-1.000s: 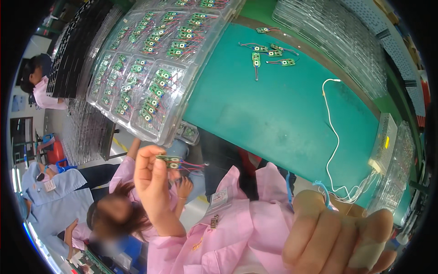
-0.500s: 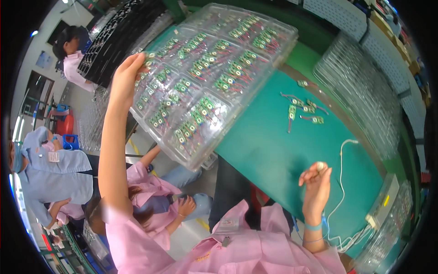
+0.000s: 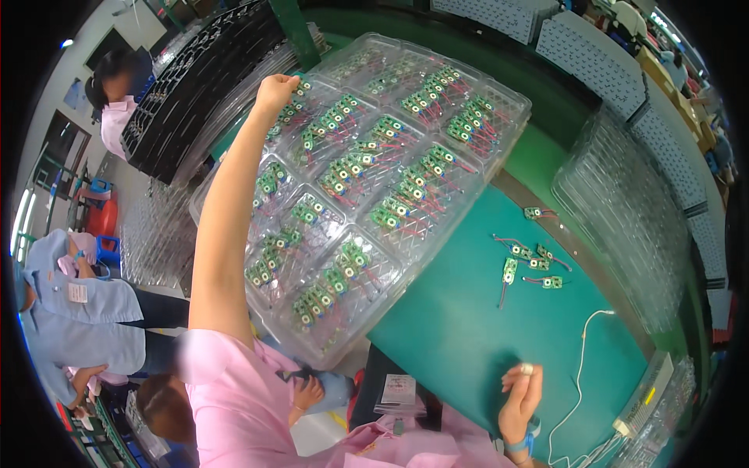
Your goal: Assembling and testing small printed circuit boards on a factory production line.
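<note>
Head view: left hand (image 3: 276, 93), fingertips narrow on a board (image 3: 301, 86), seemingly sets it far left in the tray (image 3: 394, 292); release calls for care; right hand (image 3: 520, 399) half-curled, apparently empty.

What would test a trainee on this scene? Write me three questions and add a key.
1. Fill in the blank: the ___ hand is at the filled tray.
2. How many loose boards lie on the table?
3. The right hand has a band at its wrist. Which colour is it? A: red. B: blue. C: black.

Key: 1. Left: the left hand has its fingers at a board there. 2. Six. 3. B.
</note>
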Tool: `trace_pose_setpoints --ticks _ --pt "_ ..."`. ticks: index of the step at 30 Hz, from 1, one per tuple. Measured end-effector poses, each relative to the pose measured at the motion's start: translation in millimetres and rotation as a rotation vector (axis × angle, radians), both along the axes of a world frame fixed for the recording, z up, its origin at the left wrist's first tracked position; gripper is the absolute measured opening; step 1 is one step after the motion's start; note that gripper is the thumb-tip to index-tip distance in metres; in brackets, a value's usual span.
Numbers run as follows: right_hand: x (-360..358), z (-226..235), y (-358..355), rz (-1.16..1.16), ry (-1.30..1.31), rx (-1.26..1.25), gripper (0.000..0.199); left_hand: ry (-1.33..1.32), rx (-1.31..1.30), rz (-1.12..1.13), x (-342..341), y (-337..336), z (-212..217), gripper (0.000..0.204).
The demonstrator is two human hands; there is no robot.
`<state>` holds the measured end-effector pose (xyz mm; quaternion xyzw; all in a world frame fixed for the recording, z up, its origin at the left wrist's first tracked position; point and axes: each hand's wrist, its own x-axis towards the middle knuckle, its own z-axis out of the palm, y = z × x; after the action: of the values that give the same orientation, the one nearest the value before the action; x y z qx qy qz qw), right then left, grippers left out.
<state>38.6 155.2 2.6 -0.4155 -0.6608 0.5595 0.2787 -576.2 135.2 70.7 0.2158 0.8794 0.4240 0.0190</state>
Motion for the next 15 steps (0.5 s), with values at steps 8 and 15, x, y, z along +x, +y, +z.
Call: trace_pose_setpoints --ticks 8,15 --pt "-12 -3 4 -0.010 -0.015 0.004 0.016 0.416 -0.098 0.029 -12 3 -6 0.032" --pt "5 8 -23 0.036 -0.040 0.083 0.020 0.236 0.014 -0.147 101 -58 36 0.027"
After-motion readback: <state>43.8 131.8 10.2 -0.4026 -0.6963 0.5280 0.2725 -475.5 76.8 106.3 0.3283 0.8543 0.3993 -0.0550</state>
